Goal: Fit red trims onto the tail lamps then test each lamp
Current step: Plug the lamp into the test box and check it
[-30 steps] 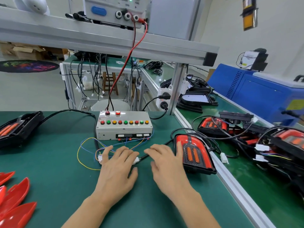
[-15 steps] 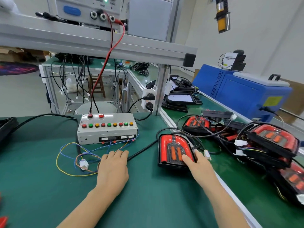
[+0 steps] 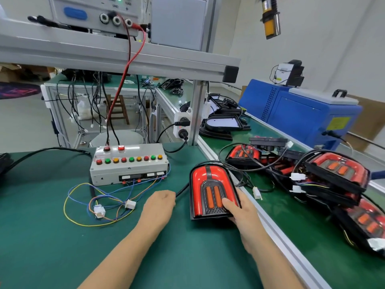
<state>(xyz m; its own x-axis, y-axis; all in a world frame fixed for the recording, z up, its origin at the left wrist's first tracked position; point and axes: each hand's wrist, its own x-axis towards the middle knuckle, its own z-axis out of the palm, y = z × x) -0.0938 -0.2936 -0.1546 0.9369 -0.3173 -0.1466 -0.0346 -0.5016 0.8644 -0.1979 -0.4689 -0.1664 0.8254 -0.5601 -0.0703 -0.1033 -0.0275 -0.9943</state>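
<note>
A tail lamp (image 3: pixel 205 184) with its red trim fitted lies face up on the green mat, its two orange bars unlit. My right hand (image 3: pixel 243 213) grips its near right corner, thumb on the lens and fingers under the housing. The lamp's black cable (image 3: pixel 182 189) runs left into my left hand (image 3: pixel 159 207), which rests on the mat with fingers curled over the cable's end. The grey tester box (image 3: pixel 129 170) with its row of coloured buttons stands behind. Its two white connectors (image 3: pixel 130 204) lie loose on coloured wires left of my left hand.
Right of the aluminium rail (image 3: pixel 268 224) a green conveyor carries several tail lamps (image 3: pixel 337 170) in tangled cables. A blue machine (image 3: pixel 300 113) stands behind them. A power supply (image 3: pixel 93 13) sits on the overhead shelf, its red and black leads dropping to the tester.
Both hands left the connectors by the tester. My right hand moved to the lamp's near corner and took hold of it. My left hand shifted right and curled its fingers.
</note>
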